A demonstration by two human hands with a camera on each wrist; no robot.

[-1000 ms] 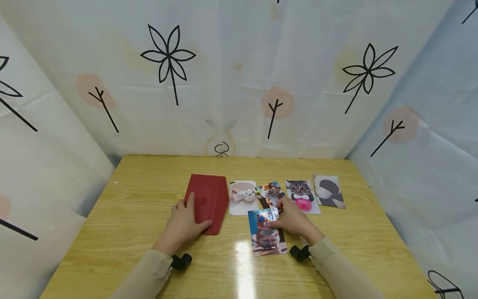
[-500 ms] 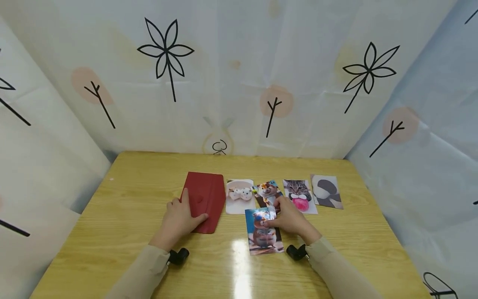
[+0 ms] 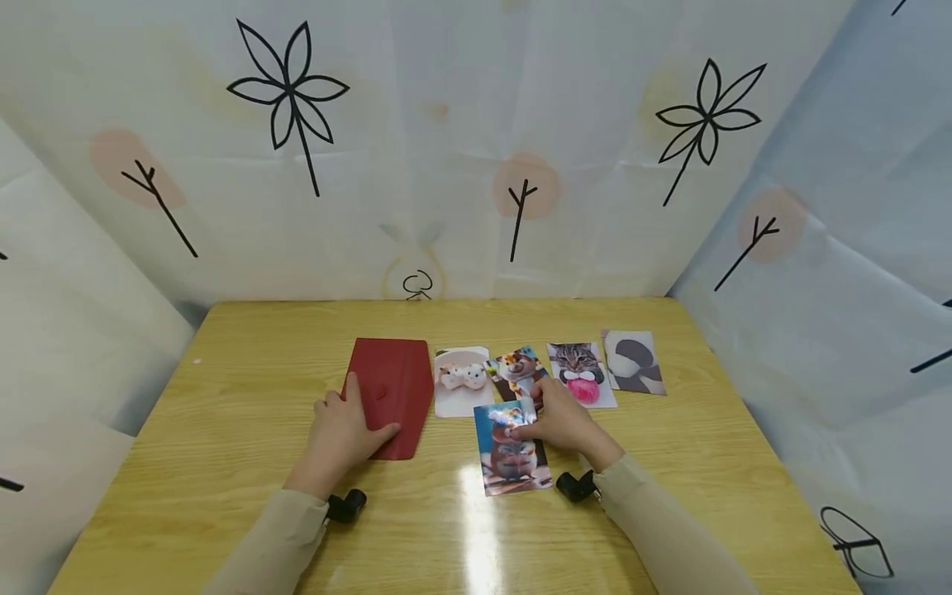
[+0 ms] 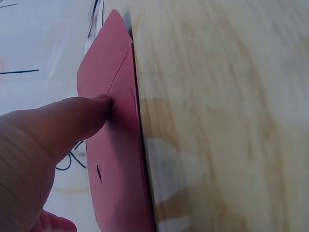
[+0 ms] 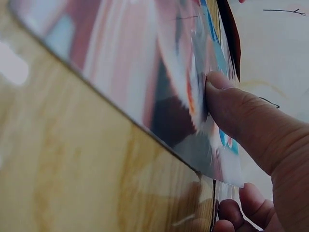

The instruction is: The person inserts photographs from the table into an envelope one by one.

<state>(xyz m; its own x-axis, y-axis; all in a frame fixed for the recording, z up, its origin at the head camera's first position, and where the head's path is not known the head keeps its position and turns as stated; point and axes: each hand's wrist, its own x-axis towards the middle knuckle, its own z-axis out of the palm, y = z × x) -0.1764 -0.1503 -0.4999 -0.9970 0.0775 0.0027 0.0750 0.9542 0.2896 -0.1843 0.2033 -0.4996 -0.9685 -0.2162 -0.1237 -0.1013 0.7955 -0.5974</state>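
Observation:
A red envelope (image 3: pixel 394 397) with a pointed flap lies on the table, left of the photo cards. My left hand (image 3: pixel 335 434) rests on its lower left part, the thumb across its face and the index finger straight along the left edge. In the left wrist view that thumb touches the red envelope (image 4: pixel 113 159) near a fold line. My right hand (image 3: pixel 561 420) pinches the right side of a photo card (image 3: pixel 509 463) showing a brown furry animal against blue. The right wrist view shows the thumb on the card's (image 5: pixel 130 63) face; the other fingertips are partly hidden behind it.
Behind the held card lie a card with white round figures (image 3: pixel 463 397), a colourful animal card (image 3: pixel 513 368) partly covered, a cat card with a pink ball (image 3: pixel 583 384) and a grey-and-white card (image 3: pixel 634 364). Patterned cloth (image 3: pixel 461 165) rises behind the wooden table (image 3: pixel 223 463).
The head view has shifted, so everything sits a little further left and higher. Both hands keep their places on the envelope and the photo card.

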